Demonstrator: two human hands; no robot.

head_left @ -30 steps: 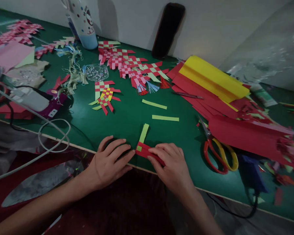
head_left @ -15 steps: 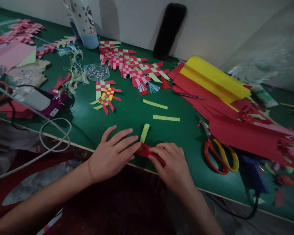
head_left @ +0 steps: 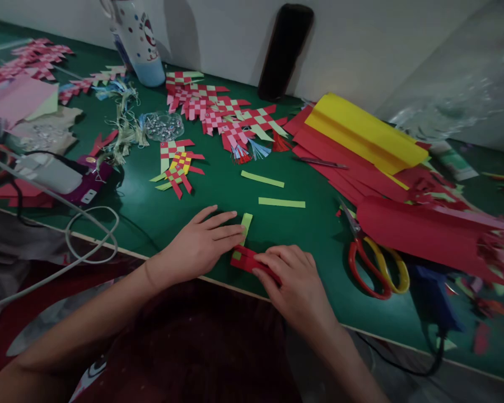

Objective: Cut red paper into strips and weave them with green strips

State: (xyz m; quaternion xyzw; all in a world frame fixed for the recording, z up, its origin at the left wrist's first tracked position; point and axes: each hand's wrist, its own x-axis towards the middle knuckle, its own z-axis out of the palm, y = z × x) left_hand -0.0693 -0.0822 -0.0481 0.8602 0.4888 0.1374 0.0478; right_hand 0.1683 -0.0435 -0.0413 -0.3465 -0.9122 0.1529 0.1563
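Observation:
My left hand (head_left: pixel 204 244) lies flat on the green table (head_left: pixel 218 184) near its front edge, fingers stretched out, with the fingertips on a light green paper strip (head_left: pixel 246 222). That strip passes under a small bundle of red paper strips (head_left: pixel 244 259). My right hand (head_left: pixel 292 280) presses on the right end of the red strips with curled fingers. Two more loose green strips (head_left: pixel 262 179) (head_left: pixel 281 202) lie a little farther back.
Red-and-yellow scissors (head_left: pixel 376 263) lie right of my right hand, beside red and yellow paper sheets (head_left: pixel 361 134). Several woven red-and-green paper pieces (head_left: pixel 231 120) lie at the back. A bottle (head_left: pixel 140 39), a dark phone (head_left: pixel 283 50), a glue gun (head_left: pixel 67 176) and a white cable (head_left: pixel 90 235) stand left.
My left hand has slid forward and to the right, from beside the red strips onto the green strip. My right hand has stayed on the red strips.

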